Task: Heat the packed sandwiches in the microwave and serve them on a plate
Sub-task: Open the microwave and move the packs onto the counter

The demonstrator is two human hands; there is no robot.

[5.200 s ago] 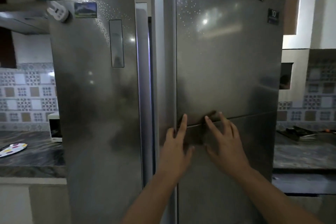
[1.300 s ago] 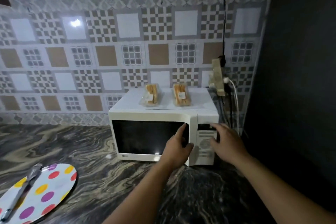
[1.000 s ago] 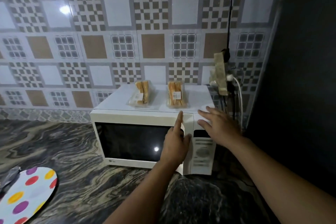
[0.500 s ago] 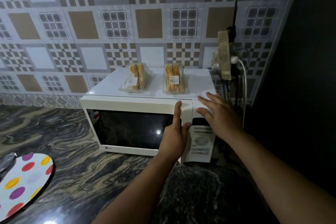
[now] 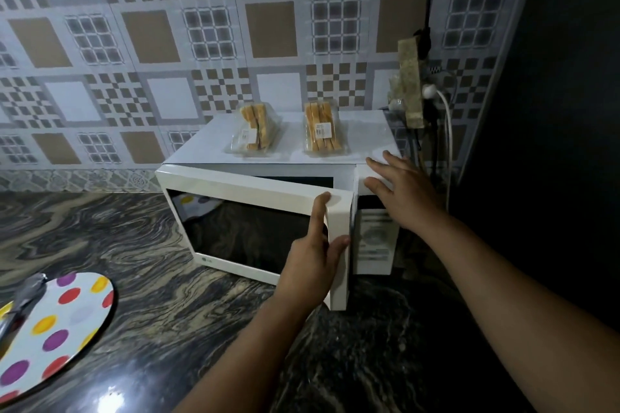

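Just ahead of the two hands, one white microwave [image 5: 295,144] stood on a dark marbled counter [image 5: 141,245] against a patterned tile wall [image 5: 201,27]. Its single door [image 5: 255,218] was swung partly open, hinged on the side away from the right hand. The left hand [image 5: 310,270] grasped the free edge of that door, thumb wrapped around the edge and forefinger stretched up along the front. The right hand [image 5: 401,191] lay flat and spread, fingers loose and gripping nothing, pressed on the top front corner of the microwave above the one control panel [image 5: 375,241].

Beyond both hands, on the microwave's top, sat two packed sandwiches, each in clear wrapping with one white label: the left pack [image 5: 255,132] farther from the right hand, the right pack [image 5: 322,131] just beyond the right hand's fingertips. The two packs stood near each other but apart.

Well to the outside of the left hand, near the person, one round plate [image 5: 57,329] with coloured dots lay on the counter, with a metal utensil [image 5: 23,298] resting on it. Past the right hand, one socket strip [image 5: 411,84] with plugged cables hung on the wall.
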